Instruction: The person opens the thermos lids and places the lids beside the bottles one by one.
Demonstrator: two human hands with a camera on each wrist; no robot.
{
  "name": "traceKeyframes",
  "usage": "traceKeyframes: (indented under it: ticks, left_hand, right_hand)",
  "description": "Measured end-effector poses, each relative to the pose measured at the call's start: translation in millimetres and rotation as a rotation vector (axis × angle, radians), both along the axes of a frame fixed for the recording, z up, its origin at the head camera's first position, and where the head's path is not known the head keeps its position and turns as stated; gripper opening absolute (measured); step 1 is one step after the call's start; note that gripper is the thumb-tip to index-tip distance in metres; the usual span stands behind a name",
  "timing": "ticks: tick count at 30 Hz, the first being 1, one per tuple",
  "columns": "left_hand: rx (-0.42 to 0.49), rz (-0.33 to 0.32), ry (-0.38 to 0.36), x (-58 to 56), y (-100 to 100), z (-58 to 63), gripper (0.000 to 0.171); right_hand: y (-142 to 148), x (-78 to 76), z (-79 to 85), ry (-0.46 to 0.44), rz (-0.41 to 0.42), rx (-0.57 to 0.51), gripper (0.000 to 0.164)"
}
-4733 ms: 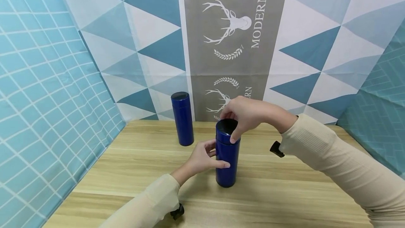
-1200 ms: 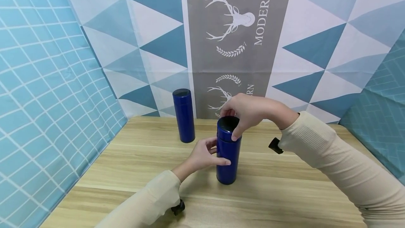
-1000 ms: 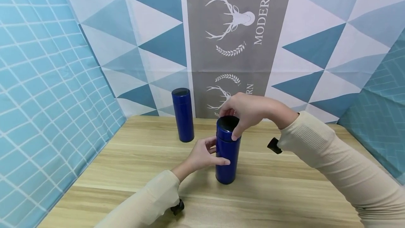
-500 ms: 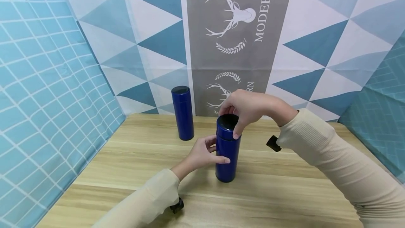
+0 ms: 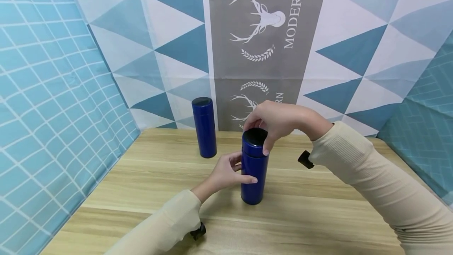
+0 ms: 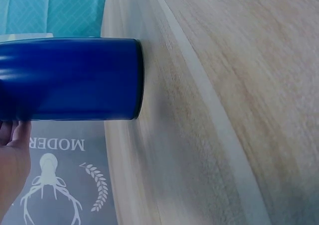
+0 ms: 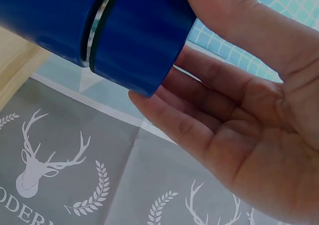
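overall backdrop [image 5: 357, 19]: cloth in blue and white triangles, with a grey band of white stag heads.
tabletop [image 5: 318, 215]: pale wood grain in long streaks, carrying both flasks.
held flask [image 5: 255, 166]: a tall, straight-sided cylinder in deep, saturated blue, standing upright on the tabletop between the hands; its wall is smooth and glossy, with a soft pale sheen in the left wrist view.
second flask [image 5: 205, 133]: also blue with a black top, upright farther back and to the left, well apart from the hands.
right hand [image 5: 277, 119]: arched over the lid from above, thumb on the near side and fingers on the far side, gripping it.
left hand [image 5: 226, 174]: partly curled around the flask's body, thumb across the front, holding it.
lid [image 5: 252, 149]: the same blue as the body, short and round, seated at the upper end.
lid top [image 5: 255, 136]: a glossy black disc.
base rim [image 6: 140, 80]: a thin dark band around the bottom edge.
seam [image 7: 93, 36]: a narrow silvery line edged in dark, between lid and body.
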State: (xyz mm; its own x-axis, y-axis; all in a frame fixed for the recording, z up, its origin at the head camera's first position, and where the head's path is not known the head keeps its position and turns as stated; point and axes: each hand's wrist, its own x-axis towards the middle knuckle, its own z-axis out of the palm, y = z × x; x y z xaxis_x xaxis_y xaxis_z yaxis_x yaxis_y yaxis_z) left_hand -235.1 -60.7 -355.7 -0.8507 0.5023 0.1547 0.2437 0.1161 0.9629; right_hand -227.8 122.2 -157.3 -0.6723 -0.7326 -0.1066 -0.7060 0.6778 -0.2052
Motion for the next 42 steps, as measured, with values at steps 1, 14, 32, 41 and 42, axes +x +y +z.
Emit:
traceKeyframes:
  ticks: [1,14,32,41,42]
  left_hand:
    - [-0.001,-0.001,0.001,-0.3,0.4,0.3,0.068]
    - [-0.008,-0.014,-0.010,0.2,1.1,2.7,0.069]
    - [-0.004,-0.020,-0.008,1.7,0.9,3.6,0.070]
    - [-0.008,-0.020,-0.014,2.3,0.7,2.9,0.070]
    - [-0.007,-0.021,-0.011,2.2,0.8,2.8,0.070]
  right_hand:
    - [0.9,-0.7,-0.2,-0.002,0.001,-0.002,0.058]
    - [3.0,-0.1,-0.1,-0.014,0.024,0.005,0.062]
    - [2.5,0.1,1.9,-0.012,0.059,0.031,0.067]
    - [5.3,0.1,1.3,-0.064,0.091,-0.009,0.068]
    - [5.4,-0.3,1.4,-0.072,0.096,-0.012,0.068]
